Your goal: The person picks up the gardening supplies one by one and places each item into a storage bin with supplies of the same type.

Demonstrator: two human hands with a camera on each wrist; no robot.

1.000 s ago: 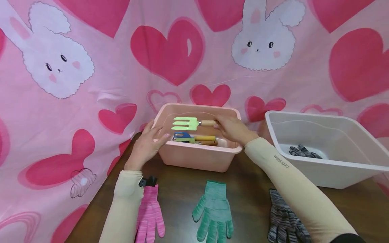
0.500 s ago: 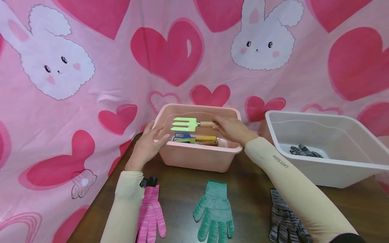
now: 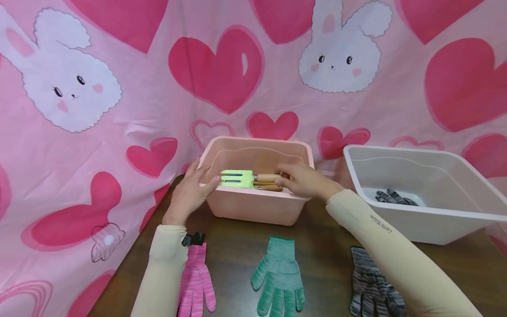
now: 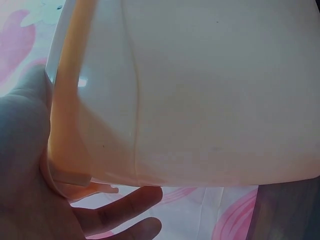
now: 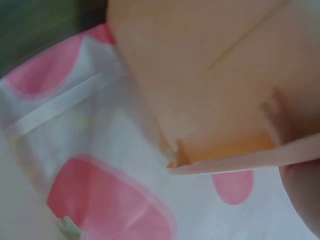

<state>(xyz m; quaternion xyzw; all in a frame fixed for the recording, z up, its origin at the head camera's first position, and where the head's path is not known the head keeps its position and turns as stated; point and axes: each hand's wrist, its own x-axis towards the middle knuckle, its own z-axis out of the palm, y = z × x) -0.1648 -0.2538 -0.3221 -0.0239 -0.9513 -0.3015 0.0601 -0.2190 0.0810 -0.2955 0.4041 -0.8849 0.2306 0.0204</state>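
My right hand (image 3: 303,178) grips the wooden handle (image 3: 269,178) of a hand fork with bright green tines (image 3: 241,178). The fork lies level, low inside the pink bin (image 3: 257,207), over other wooden-handled tools that it mostly covers. Part of a lower tool's handle (image 3: 271,188) shows beneath it. At the bin's front left corner, my left hand (image 3: 188,191) rests against the rim with fingers spread. The left wrist view shows the bin wall (image 4: 215,100) beside the straight fingers (image 4: 125,207). Only a bin corner (image 5: 215,90) and a blurred edge of the hand appear in the right wrist view.
A white bin (image 3: 420,220) holding a dark striped glove (image 3: 396,197) stands on the right. Along the front of the brown table lie a pink glove (image 3: 198,277), a green glove (image 3: 280,277) and dark striped gloves (image 3: 372,281). A pink patterned cloth (image 3: 222,66) hangs behind.
My right hand has lowered the hand fork toward the front of the pink bin, where it now covers the blue-headed tool and the one beside it. The left hand stays at the corner.
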